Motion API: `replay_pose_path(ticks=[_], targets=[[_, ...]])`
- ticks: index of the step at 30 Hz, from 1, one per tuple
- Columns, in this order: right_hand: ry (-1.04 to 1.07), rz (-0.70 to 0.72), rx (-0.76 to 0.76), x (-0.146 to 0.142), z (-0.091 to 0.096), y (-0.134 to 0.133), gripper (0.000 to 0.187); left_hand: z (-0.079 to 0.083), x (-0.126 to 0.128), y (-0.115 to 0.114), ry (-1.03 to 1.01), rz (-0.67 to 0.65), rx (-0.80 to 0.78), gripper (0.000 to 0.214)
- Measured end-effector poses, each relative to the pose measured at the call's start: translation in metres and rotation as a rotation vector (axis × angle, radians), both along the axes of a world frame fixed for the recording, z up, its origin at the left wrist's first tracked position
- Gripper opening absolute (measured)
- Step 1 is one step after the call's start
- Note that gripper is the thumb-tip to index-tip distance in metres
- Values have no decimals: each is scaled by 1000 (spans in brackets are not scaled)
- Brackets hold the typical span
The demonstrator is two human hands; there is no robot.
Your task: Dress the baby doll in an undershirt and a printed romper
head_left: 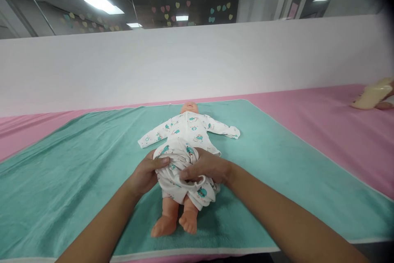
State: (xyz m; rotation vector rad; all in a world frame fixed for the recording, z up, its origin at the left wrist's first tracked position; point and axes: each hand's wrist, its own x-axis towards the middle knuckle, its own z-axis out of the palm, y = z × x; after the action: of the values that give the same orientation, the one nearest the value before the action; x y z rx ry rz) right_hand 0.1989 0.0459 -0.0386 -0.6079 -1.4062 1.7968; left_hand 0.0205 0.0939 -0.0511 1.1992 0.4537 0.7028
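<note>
A baby doll (165, 222) lies on its back with its bare feet toward me. It wears a white long-sleeved top (192, 125) printed with small teal figures, its sleeves spread to both sides. Bunched over the doll's hips and upper legs are matching white printed pants (175, 168). My left hand (149, 171) grips the left side of the bunched cloth, thumb on top. My right hand (207, 166) is closed on the cloth at the right, its thumb pressing near a fold. Both lower legs stick out below the fabric.
Beneath the doll is a teal blanket (101, 172) with a white edge, laid over a pink cover (323, 123). A pale, shiny object (374, 94), partly cut off, lies at the far right. A low white wall (184, 66) stands behind, with dark glass above.
</note>
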Motion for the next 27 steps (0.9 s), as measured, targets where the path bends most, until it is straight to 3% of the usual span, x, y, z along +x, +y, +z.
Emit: replay_pose_path(ticks=[3, 6, 9, 14, 20, 23, 27], targets=[[-15, -63, 2, 0, -1, 0, 28, 4, -1, 1, 99, 51, 111, 46], [-9, -205, -6, -3, -3, 0, 24, 15, 0, -5, 157, 201, 378, 73], [4, -272, -34, -6, -4, 0, 28, 29, 5, -21, 370, 287, 654, 92], [48, -262, -39, -5, -7, -1, 37, 47, 18, -48, 718, 362, 925, 80], [65, -139, 13, -1, -7, -2, 35, 55, 20, -60, 1063, 376, 1363, 73], [14, -124, 96, 3, -5, -3, 35, 54, 23, -62, 1161, 384, 1513, 58], [-97, -118, 170, 8, -2, -4, 35, 50, 26, -58, 1130, 393, 1615, 51]])
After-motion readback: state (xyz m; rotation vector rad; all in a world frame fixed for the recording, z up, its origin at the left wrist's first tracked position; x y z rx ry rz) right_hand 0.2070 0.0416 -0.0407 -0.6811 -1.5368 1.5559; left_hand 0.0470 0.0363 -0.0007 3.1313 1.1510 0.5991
